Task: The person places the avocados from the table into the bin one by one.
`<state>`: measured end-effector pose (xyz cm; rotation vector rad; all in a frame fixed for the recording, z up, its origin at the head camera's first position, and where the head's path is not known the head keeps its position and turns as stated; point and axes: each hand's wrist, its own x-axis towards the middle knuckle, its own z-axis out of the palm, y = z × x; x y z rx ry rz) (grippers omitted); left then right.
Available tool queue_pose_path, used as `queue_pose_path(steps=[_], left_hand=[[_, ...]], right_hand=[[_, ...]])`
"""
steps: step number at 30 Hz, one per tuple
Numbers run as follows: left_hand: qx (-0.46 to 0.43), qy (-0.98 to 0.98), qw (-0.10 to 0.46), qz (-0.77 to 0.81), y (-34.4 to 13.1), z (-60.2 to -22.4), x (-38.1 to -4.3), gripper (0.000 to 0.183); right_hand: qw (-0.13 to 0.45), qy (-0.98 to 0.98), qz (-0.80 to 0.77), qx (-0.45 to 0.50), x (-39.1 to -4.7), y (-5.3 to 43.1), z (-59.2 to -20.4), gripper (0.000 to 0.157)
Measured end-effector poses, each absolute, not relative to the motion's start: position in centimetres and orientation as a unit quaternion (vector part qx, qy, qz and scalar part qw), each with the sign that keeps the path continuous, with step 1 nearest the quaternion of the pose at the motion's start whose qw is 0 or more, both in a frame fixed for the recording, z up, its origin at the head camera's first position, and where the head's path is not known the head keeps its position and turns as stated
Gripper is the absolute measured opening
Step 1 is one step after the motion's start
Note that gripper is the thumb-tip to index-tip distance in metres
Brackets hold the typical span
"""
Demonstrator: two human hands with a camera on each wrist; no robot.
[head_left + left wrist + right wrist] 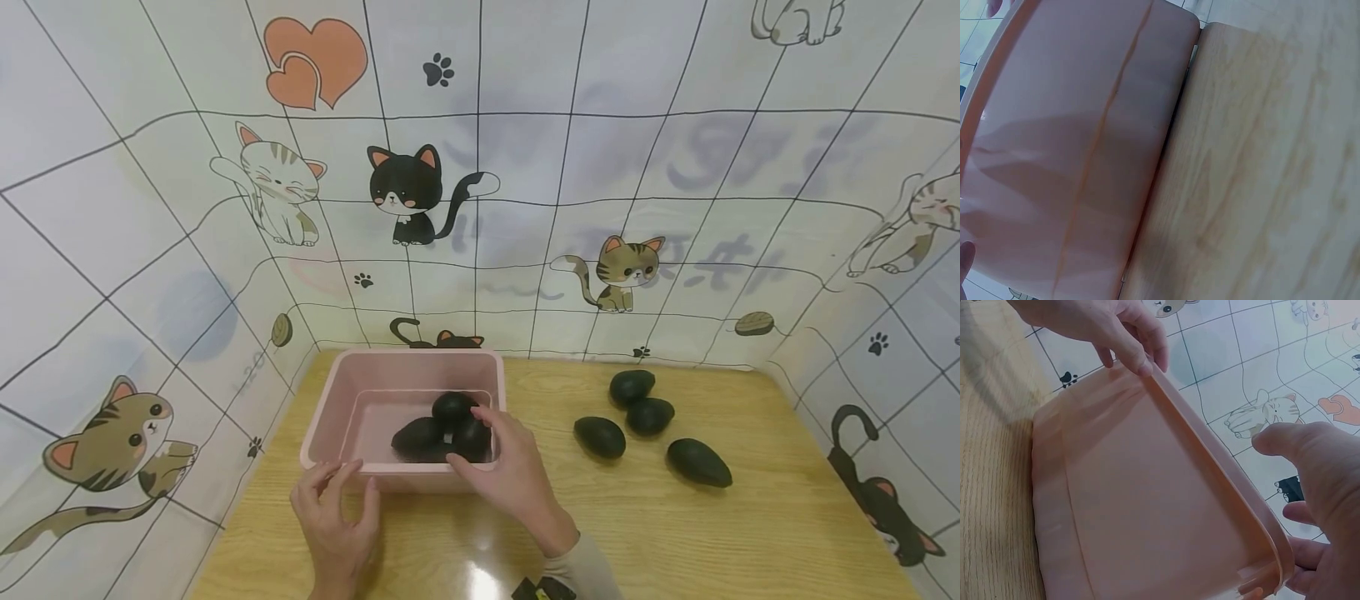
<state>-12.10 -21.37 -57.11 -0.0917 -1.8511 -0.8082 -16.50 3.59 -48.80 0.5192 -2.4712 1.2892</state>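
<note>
A pink plastic bin [408,482] stands on the wooden table, with three dark green avocados [418,437] visible in its right part. My left hand [337,517] holds the bin's front rim near the left corner, thumb outside and fingers over the edge. Above the front right corner, my right hand [510,467] reaches over the rim, its thumb and fingers spread around the rightmost avocado [471,439]; I cannot tell whether they touch it. In the right wrist view the right thumb and fingers [1297,440] stand apart, and the bin wall [1147,494] hides the avocados.
Several more avocados [651,417] lie on the table [570,533] to the right of the bin. A white wall covering [525,167] with a grid and cartoon cats rises behind the table and along both sides. The bin's back edge stands close to the back wall.
</note>
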Motion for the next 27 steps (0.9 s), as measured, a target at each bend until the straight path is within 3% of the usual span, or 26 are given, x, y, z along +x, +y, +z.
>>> queue_pose_path(steps=[27], left_hand=[[-0.036, -0.78, 0.523, -0.341, -21.4, -57.1, -12.1, 0.033]], right_hand=[[0.198, -0.818, 0.496, 0.215, -16.4, 5.7, -49.9, 0.056]])
